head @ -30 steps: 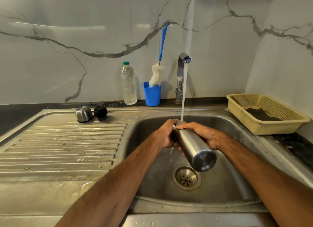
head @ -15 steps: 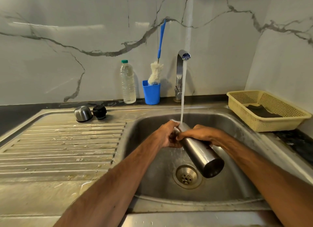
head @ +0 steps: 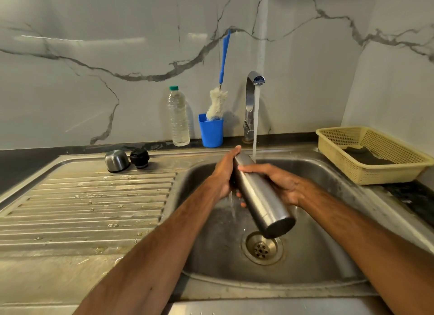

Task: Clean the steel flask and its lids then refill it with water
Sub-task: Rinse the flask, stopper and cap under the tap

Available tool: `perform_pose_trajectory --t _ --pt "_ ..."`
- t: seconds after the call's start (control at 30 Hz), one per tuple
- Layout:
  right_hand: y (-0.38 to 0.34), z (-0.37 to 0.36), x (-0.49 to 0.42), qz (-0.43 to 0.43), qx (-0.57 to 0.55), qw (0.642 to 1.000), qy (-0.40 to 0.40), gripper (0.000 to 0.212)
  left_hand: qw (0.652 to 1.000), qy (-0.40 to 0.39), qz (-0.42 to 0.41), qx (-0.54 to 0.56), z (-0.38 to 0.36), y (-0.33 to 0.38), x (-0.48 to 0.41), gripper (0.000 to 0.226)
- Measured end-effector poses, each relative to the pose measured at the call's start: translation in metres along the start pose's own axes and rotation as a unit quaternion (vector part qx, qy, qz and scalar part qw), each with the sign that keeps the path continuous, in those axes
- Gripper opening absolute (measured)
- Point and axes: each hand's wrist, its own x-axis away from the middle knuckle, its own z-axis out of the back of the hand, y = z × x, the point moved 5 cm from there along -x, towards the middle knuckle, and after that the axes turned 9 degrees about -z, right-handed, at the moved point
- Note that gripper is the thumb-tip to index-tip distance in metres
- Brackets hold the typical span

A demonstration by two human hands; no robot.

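The steel flask (head: 263,197) is tilted over the sink basin (head: 328,256), its base toward me and its neck up under the running water from the tap (head: 252,98). My left hand (head: 225,173) wraps the flask's neck from the left, fingers hidden behind it. My right hand (head: 277,180) grips the upper body from the right, thumb across the top. Water drips off below my hands. The steel cup lid (head: 117,160) and the black stopper lid (head: 140,158) stand side by side at the back of the drainboard (head: 82,209).
Behind the sink stand a clear plastic water bottle (head: 178,119) and a blue cup (head: 211,132) holding a blue-handled bottle brush (head: 217,103). A yellow plastic basket (head: 375,157) with a dark cloth sits right of the basin. The drain (head: 261,249) lies under the flask's base.
The flask's neck has risen and shifted left of the water stream. My left hand slid up around the neck, and my right hand moved down the body.
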Motion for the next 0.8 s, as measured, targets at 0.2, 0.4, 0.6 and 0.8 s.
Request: perform_pose_trajectory --t 0.2,0.4,0.6,0.8 --pt "0.011 0.005 -0.018 -0.028 0.201 0.963 0.176 0.082 0.989 0.072 -0.084 -0.103 0.012 0.016 -0.001 0.052" --pt "0.005 -0.001 -0.023 0.062 0.328 0.888 0.316 0.063 0.978 0.095 -0.147 -0.115 0.006 0.021 -0.002 0.022" --pt "0.005 0.019 -0.022 0.072 0.364 0.854 0.365 0.069 0.974 0.059 -0.165 -0.141 -0.014 0.013 0.001 0.043" --pt "0.005 0.032 -0.023 0.057 0.368 0.86 0.349 0.081 0.985 0.009 -0.122 -0.123 -0.013 0.005 0.001 0.02"
